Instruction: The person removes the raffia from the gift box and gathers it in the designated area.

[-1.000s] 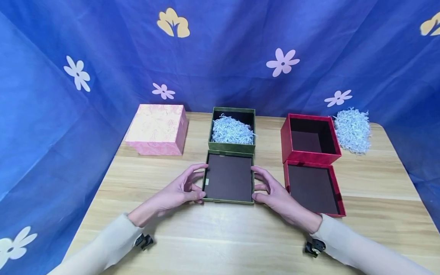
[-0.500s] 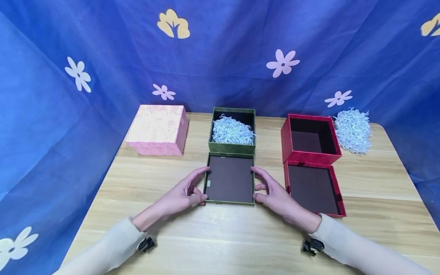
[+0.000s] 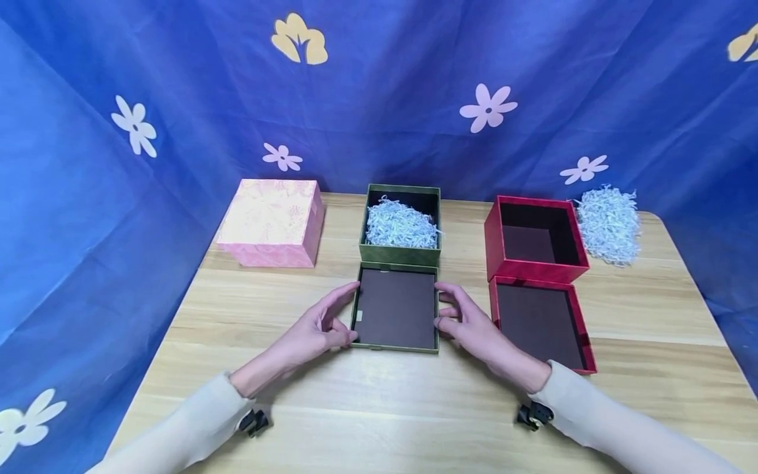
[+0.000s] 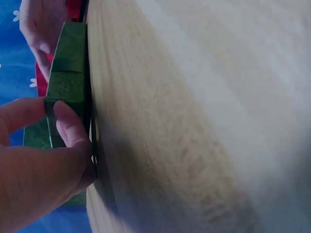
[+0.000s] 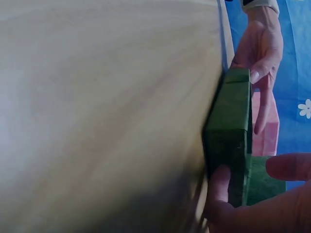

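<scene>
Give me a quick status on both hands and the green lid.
Left hand and right hand at opposite sides of green lid. Lid inside up, just in front of green box. Nothing seen blocking; red lid off to the right.

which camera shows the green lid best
The head view: it shows the green lid nearly whole from above, its dark inside facing up, between the left hand and the right hand. The left wrist view shows only green outer sides, partly behind the left hand; the right wrist view likewise, behind the right.
</scene>
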